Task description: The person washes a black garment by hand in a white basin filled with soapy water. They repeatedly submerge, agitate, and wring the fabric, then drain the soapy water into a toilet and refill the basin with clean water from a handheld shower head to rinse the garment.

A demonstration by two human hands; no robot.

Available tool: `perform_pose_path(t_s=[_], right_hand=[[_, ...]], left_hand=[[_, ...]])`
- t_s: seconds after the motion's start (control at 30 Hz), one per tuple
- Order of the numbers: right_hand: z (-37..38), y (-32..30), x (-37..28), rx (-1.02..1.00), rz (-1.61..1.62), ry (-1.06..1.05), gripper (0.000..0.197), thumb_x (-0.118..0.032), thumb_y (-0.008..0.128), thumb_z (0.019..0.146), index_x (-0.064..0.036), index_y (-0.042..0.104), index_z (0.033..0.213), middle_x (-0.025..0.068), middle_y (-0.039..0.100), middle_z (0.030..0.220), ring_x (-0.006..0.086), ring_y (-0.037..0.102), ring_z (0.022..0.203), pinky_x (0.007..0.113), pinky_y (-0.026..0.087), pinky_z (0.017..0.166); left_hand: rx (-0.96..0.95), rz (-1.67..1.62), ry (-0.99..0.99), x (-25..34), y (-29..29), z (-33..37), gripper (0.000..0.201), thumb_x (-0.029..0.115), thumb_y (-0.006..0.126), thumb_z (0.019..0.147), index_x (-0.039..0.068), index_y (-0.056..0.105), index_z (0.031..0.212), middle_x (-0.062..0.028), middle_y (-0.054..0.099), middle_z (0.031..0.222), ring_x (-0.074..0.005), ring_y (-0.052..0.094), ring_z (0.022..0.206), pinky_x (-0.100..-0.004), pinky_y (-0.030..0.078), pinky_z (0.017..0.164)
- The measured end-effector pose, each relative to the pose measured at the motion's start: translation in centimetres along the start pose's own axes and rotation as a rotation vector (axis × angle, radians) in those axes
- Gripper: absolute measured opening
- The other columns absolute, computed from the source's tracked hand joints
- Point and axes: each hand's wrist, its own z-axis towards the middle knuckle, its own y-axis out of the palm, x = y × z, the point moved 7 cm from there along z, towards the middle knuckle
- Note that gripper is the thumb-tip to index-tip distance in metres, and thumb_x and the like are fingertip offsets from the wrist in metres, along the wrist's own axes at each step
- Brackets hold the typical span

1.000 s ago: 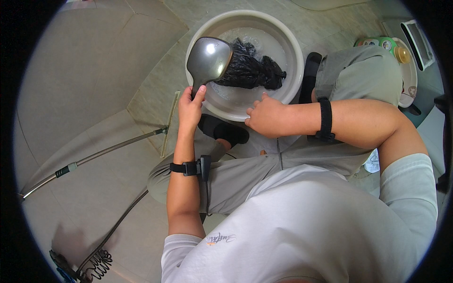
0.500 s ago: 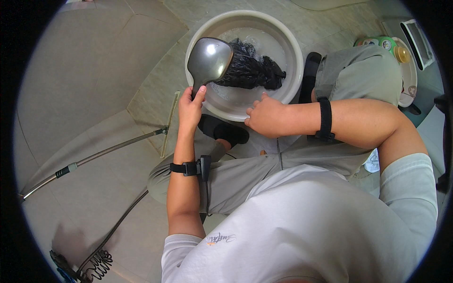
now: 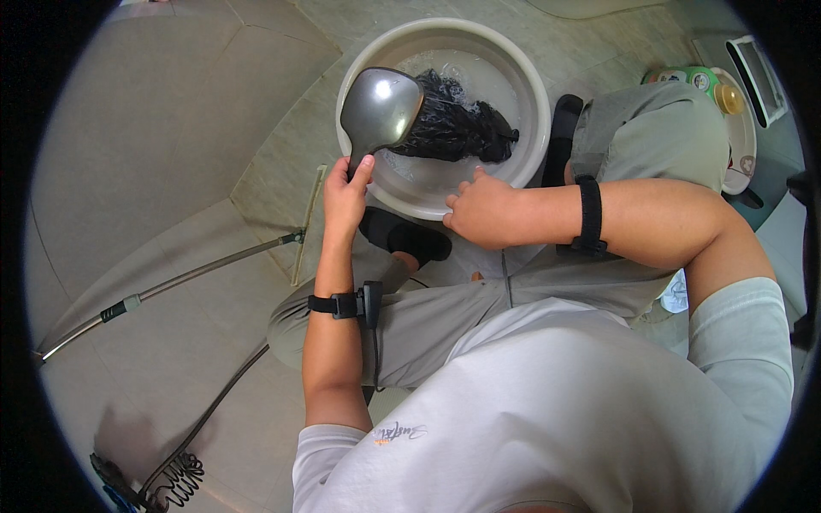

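Note:
My left hand is closed round the dark handle of a metal wok spatula. The spatula's broad grey blade is raised over the left side of a round, pale basin. Shallow water with some foam lies in the basin. In it rests a crumpled, wet black bundle; whether it is cloth or plastic, I cannot tell. The blade hides the bundle's left end. My right hand has its fingers curled at the basin's near rim, gripping it, with the fingertips partly hidden.
My dark slippers flank the basin's near and right sides. On the left, a metal pole with a flat head lies across the floor, near a coiled black cable. A green container with a yellow cap sits beyond my right knee.

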Motion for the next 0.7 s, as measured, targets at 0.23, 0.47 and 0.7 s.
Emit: perform_pose_path(t_s=[0.23, 0.47, 0.7], right_hand=[[-0.01, -0.08, 0.01, -0.024, -0.009, 0.001, 0.038, -0.022, 0.066, 0.089, -0.0059, 0.069, 0.123, 0.0189, 0.066, 0.125, 0.039, 0.066, 0.113, 0.064, 0.046, 0.1], [0.03, -0.18, 0.03, -0.037, -0.021, 0.006, 0.038, -0.022, 0.066, 0.089, -0.0076, 0.069, 0.124, 0.0187, 0.066, 0.125, 0.0389, 0.066, 0.113, 0.064, 0.046, 0.1], [-0.2, -0.46, 0.02, -0.03, -0.006, 0.002, 0.038, -0.021, 0.066, 0.089, -0.0081, 0.069, 0.124, 0.0188, 0.066, 0.124, 0.0386, 0.066, 0.113, 0.064, 0.046, 0.1]], left_hand=[[-0.006, -0.007, -0.006, 0.01, 0.05, 0.06, 0.037, 0.037, 0.071, 0.096, 0.001, 0.067, 0.099, 0.0014, 0.06, 0.075, -0.0077, 0.05, 0.065, -0.0258, 0.04, 0.06], [-0.002, 0.004, -0.013, -0.07, 0.0, 0.14, 0.037, 0.037, 0.071, 0.095, 0.001, 0.067, 0.1, 0.0015, 0.06, 0.075, -0.0081, 0.05, 0.066, -0.0259, 0.04, 0.06], [0.001, -0.001, -0.023, 0.04, 0.0, 0.01, 0.037, 0.036, 0.071, 0.095, 0.0, 0.067, 0.102, 0.0008, 0.06, 0.076, -0.0083, 0.05, 0.067, -0.0258, 0.041, 0.061]])
